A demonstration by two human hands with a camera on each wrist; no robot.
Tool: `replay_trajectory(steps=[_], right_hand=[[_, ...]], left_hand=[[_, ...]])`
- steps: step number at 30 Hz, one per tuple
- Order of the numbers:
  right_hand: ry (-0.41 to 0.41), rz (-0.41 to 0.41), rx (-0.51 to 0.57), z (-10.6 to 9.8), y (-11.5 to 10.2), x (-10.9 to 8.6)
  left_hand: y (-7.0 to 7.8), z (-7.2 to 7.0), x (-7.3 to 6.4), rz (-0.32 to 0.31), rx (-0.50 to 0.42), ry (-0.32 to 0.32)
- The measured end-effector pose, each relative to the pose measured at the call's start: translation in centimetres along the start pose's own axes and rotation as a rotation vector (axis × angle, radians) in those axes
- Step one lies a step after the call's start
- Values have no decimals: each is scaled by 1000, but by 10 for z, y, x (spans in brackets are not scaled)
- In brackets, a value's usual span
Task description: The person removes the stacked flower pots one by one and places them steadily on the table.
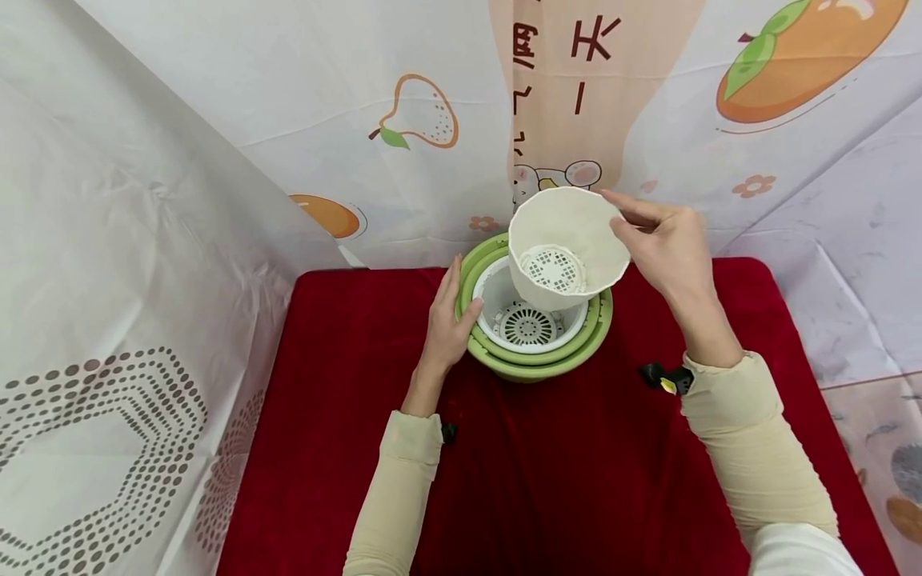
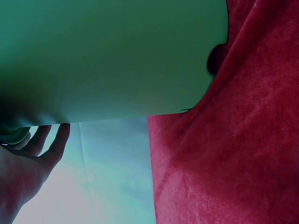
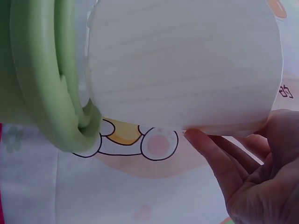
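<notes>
A makeshift curtained booth, by its look: printed hangings (image 1: 461,48) flank a red-covered table (image 1: 346,352).

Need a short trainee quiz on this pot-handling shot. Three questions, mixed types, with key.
1. Multiple choice: where is the cream pot?
A) Lying on the table
B) Held at its rim by the right hand
C) Between both hands

2. True or false: the left hand is touching the cream pot.

3. Fill in the colour: the white pot with the slotted base sits inside ____ rims.

Key:
1. B
2. False; it is at the side of the outer green pot.
3. green
</notes>
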State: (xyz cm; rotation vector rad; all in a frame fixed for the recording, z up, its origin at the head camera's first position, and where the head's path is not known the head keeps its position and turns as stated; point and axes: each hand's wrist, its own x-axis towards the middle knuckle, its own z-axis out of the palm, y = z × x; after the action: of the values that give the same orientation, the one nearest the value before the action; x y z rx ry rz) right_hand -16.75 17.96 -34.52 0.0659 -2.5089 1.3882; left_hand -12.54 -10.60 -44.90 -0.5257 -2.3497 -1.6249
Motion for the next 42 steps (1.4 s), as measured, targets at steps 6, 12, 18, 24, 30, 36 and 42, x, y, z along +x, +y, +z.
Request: replay_trajectory(steps=[6, 12, 18, 24, 30, 36, 42], right_hand=[[12, 0, -39, -11, 0, 0], [18, 23, -64, -22, 4, 1], [65, 28, -50, -35, 9, 2], [104, 35, -40, -51, 19, 2], [146, 72, -86, -60, 30, 4], [159, 109, -74, -70, 36, 2], [197, 134, -59, -81, 42, 0]], left_hand=[[-1, 3, 1, 7, -15, -2], [0, 4, 0, -11, -12, 3], [0, 1, 0, -7, -1, 14], [-1, -1, -3, -25, 17, 19], [-2, -4, -3, -20, 22, 22], [-2, -3, -1, -16, 9, 19], [-1, 0, -1, -18, 13, 12]])
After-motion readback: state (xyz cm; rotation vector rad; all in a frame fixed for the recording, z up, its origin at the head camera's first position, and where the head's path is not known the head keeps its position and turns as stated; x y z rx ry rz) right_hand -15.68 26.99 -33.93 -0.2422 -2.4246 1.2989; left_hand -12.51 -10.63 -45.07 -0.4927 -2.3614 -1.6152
